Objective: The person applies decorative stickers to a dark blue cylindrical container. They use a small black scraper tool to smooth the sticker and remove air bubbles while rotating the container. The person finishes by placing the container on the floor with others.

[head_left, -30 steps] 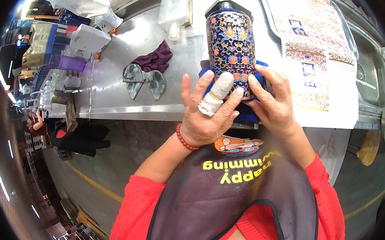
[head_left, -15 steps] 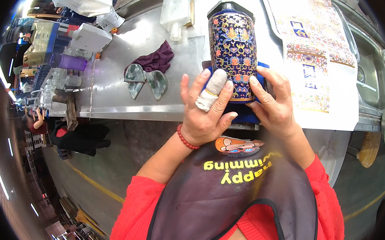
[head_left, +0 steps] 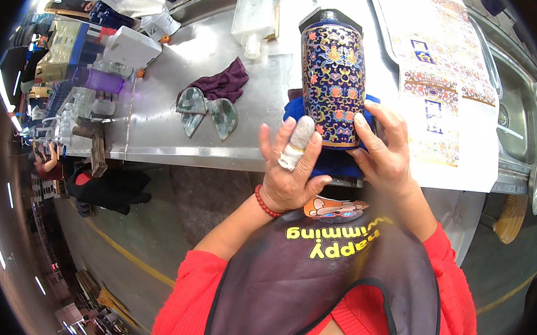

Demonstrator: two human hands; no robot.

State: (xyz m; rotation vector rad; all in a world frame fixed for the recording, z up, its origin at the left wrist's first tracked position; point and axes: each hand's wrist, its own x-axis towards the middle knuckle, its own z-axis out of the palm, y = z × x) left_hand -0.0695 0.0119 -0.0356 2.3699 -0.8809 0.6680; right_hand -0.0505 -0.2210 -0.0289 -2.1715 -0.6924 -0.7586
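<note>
Along the lower end of the patterned bottle (head_left: 332, 78), set over blue cloth (head_left: 334, 166), surface smoothing is apparently in hand: right hand (head_left: 388, 158) fingers set against its right side, grip unclear; left hand (head_left: 289, 180) fingers spread beside its left. Light, even pressure is likely needed next.

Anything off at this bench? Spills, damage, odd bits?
No spill or breakage visible; the patterned bottle looks intact. One oddity: the left hand has a grey-and-white wrap on one finger, the only finger covering in view. The purple cloth lies crumpled on the metal table.
</note>
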